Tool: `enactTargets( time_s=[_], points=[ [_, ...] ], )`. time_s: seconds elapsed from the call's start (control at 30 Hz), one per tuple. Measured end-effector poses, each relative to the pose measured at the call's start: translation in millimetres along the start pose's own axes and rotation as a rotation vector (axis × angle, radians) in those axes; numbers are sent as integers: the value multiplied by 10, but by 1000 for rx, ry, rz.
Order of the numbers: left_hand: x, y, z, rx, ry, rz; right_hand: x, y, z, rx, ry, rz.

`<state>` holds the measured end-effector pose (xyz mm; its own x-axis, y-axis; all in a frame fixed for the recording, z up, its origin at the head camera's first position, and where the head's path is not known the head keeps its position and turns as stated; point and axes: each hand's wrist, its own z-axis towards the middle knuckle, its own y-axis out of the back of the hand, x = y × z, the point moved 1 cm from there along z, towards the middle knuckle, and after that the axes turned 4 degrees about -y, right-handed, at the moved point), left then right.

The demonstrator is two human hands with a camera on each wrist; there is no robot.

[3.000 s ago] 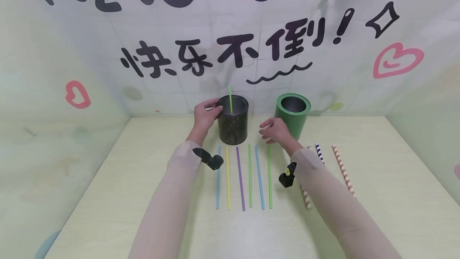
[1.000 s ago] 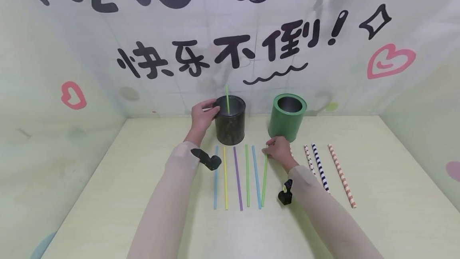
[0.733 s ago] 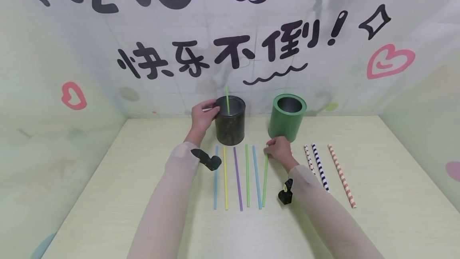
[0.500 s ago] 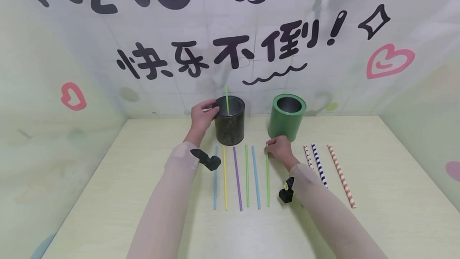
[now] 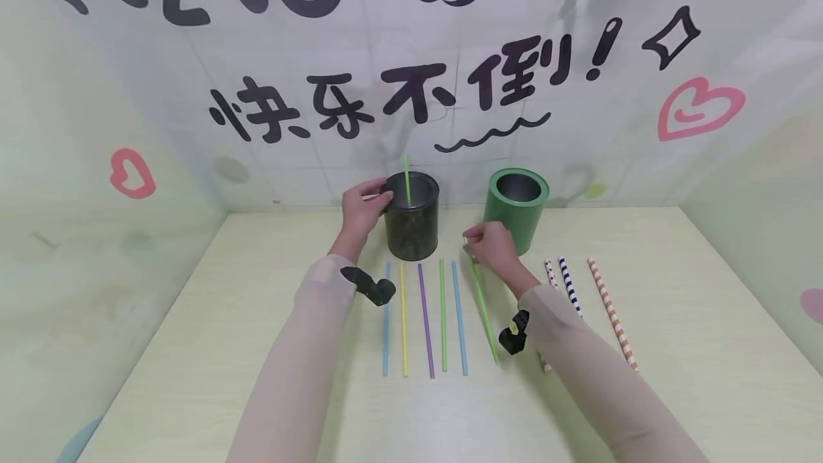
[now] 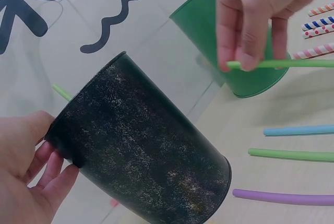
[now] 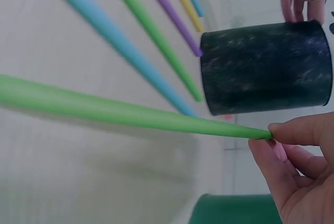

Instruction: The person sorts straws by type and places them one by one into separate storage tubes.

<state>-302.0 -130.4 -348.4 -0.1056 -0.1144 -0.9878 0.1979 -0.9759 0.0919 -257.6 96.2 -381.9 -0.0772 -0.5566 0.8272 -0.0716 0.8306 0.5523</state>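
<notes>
My left hand point(image 5: 363, 211) grips the black can point(image 5: 412, 231) at its upper left rim; the can stands upright with one green straw point(image 5: 406, 177) poking out of it. Between thumb and fingertips, my right hand point(image 5: 494, 245) pinches another green straw point(image 7: 156, 119) at its far end. That straw slants, its pinched end raised off the table and its other end pointing toward the near side. The right hand is in front of the green can point(image 5: 522, 216) and covers part of it. In the left wrist view, the held straw point(image 6: 297, 63) overlaps the green can.
A row of loose straws lies in front of the black can: blue point(image 5: 386, 334), yellow point(image 5: 403, 327), purple point(image 5: 426, 327), green point(image 5: 443, 320) and blue point(image 5: 459, 320). Several patterned paper straws point(image 5: 611, 309) lie to the right, some partly hidden under the right sleeve. A printed wall sheet point(image 5: 308, 177) stands behind.
My right hand reached down to the rightmost green straw, pinched its far end, and has now lifted that end and moved it slightly left. The left hand stays on the black can.
</notes>
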Motion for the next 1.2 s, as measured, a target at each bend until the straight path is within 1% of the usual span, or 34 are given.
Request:
enactTargets(
  time_s=[0.17,0.27,0.53,0.7,0.97,1.1,1.2],
  points=[
    [-1,2,-10,1,6,-5,234,55,16,-26,63,48],
    [1,3,-10,0,4,-7,366,85,47,-50,108,59],
    [-3,5,-6,2,17,-9,726,138,165,-65,220,109],
    [-13,1,-1,7,19,-8,997,195,190,-128,318,96],
    [-16,-10,4,5,18,-12,1433,357,235,-201,447,120],
    [-17,1,5,10,18,-7,1647,455,272,-227,467,119],
    [-9,8,5,9,14,-7,1786,528,290,-250,483,137]
  ],
)
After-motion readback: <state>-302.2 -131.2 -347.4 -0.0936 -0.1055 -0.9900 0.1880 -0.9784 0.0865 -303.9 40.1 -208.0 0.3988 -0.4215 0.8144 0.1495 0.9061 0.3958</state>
